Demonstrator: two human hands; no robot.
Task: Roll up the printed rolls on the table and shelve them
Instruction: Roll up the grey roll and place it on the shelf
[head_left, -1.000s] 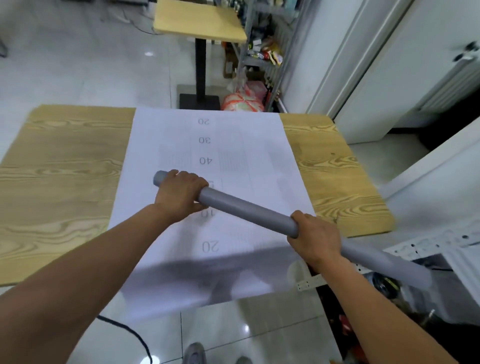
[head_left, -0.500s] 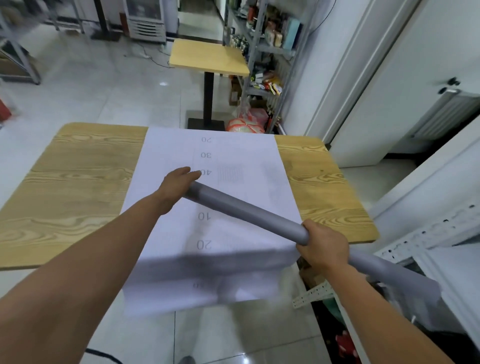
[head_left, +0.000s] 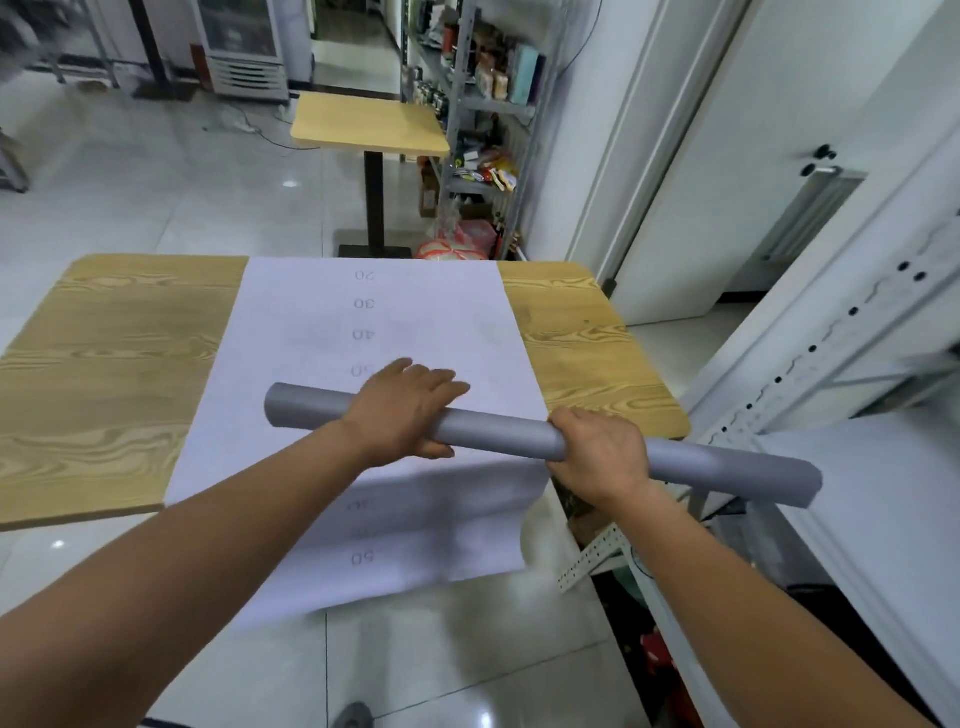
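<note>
In the head view, your left grip (head_left: 410, 410) lies across the grey tube (head_left: 498, 431) with its fingers stretched flat over the top, not wrapped round it. Your right grip (head_left: 602, 452) is curled tight round the same tube, further right. The tube's left end sticks out beyond your left grip, and its right end runs past the counter (head_left: 119, 364) edge. Below both grips the printed sheet (head_left: 415, 312) lies spread on the counter, its near end hanging off toward you.
</note>
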